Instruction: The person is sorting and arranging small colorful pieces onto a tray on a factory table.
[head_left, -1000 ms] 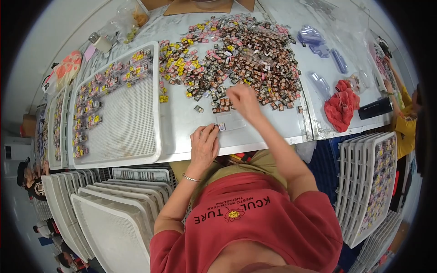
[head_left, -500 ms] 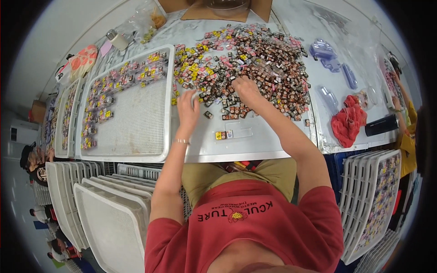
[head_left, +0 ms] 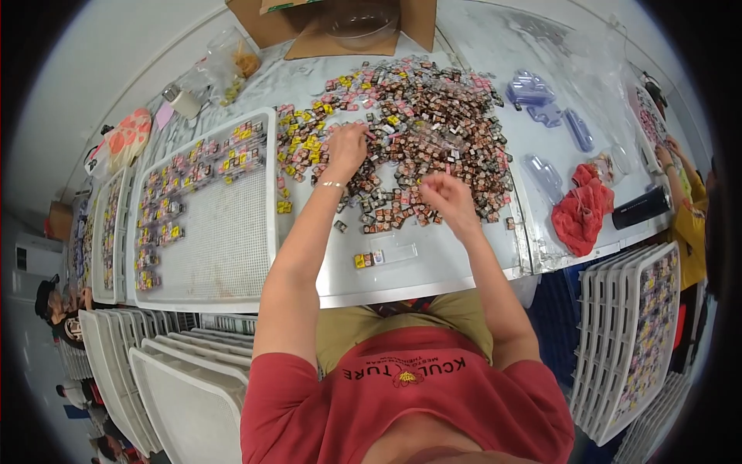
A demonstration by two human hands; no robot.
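The person's left hand is over the left part of a big pile of small pieces, which are brown, black, pink and yellow. Its fingers point away from the body, and I cannot tell if this grip pinches something. The right hand is above the front part of the same pile, with the fingers bent; also for this grip I cannot tell whether it holds a piece. The 2 hands are apart from each other.

On the desk, near the front edge and between the forearms, lies a clear plastic case. At its left end there are yellow and white pieces; the right part shows only clear plastic.

To the left stands a white tray with filled packs along its far and left sides. To the right are a red cloth and a black cylinder.
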